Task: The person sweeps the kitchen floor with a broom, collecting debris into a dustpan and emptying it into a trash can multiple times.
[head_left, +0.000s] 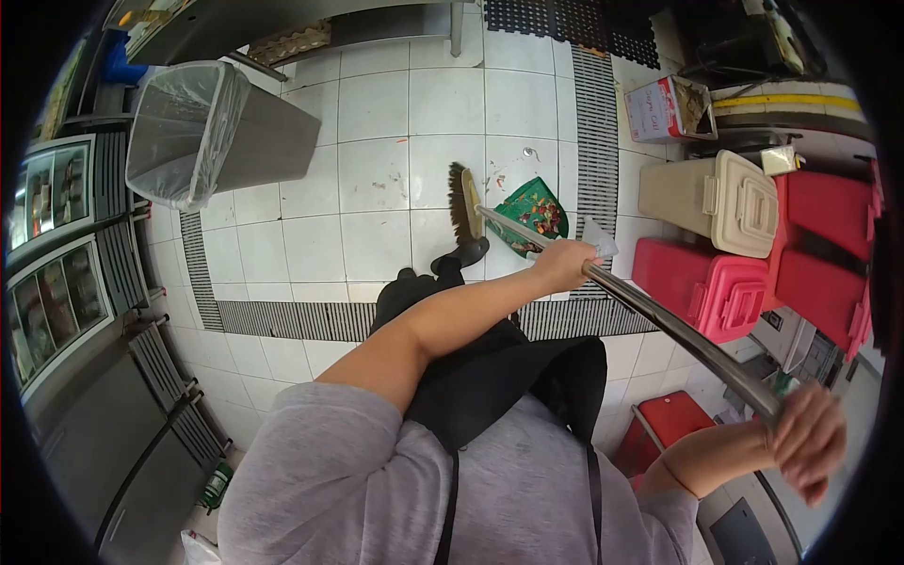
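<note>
Metal broom (603,282) (head away), diagonal

Bin: I see a grey trash bin (221,132) with a clear liner, upper left on the white tiled floor (377,113).
Matting: I note black ribbed floor mats (282,318) bordering the tiles, and a perforated black mat (551,21) at the top.
Containers: I count a beige lidded container (720,200) beside a red lidded one (706,284); more red containers (829,245) further right, and another red lid (670,419) lower down.
Box: I log an opened red-and-white carton (664,108), upper right.
Cabinets: I see glass-doored display units (52,245) along the left edge, with steel doors (122,443) below them.
Bottle: I spot a green bottle (216,485) on the floor, lower left.
</note>
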The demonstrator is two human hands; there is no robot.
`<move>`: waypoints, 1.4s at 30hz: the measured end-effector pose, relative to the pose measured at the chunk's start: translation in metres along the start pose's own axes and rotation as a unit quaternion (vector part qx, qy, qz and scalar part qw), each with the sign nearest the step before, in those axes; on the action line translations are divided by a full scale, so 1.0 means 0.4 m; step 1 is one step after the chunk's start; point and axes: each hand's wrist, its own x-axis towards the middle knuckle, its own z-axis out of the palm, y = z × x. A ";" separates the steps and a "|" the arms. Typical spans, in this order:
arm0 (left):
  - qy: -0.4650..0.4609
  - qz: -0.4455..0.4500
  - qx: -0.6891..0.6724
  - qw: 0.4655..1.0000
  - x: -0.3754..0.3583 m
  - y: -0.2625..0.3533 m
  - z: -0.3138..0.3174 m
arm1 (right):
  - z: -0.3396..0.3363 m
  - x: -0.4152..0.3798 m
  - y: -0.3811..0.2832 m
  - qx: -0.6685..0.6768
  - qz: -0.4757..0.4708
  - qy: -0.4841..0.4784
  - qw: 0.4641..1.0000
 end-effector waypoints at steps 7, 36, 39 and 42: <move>0.066 0.095 0.012 0.993 -0.010 0.083 -0.101 | 0.118 0.086 -0.013 -0.007 -0.145 -0.137 0.980; -0.059 0.008 0.146 0.987 -0.049 -0.081 -0.295 | 0.020 0.033 0.082 0.305 -0.015 -0.026 0.952; -0.102 -0.146 0.216 0.960 -0.070 -0.242 -0.406 | 0.047 -0.022 0.325 0.173 0.009 0.094 0.980; -0.182 -0.119 0.203 0.955 -0.062 -0.331 -0.411 | 0.125 -0.012 0.341 0.004 0.011 0.249 0.969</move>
